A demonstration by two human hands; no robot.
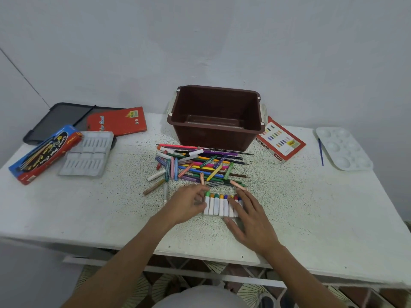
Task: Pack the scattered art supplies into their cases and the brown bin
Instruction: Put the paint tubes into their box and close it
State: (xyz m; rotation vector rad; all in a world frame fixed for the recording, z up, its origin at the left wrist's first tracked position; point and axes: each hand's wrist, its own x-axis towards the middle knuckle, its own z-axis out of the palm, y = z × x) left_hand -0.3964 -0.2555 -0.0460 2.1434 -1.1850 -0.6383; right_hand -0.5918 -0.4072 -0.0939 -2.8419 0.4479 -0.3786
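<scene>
Where table (311, 207) lies bare, room rightward.

Two bare forearms in view, no sleeves, watch, rings or bands. Left hand (189, 204) and right hand (251, 221) ungloved. Pale grey-white garment (198, 297) at bottom edge.

Brown bin (216, 132), white speckled table (311, 196) – black flecks. Red booklet (117, 121), blue-red pencil box (44, 154), white palette (343, 147). Multicoloured pile (198, 165) – white-barrelled markers (219, 204), coloured caps.
</scene>
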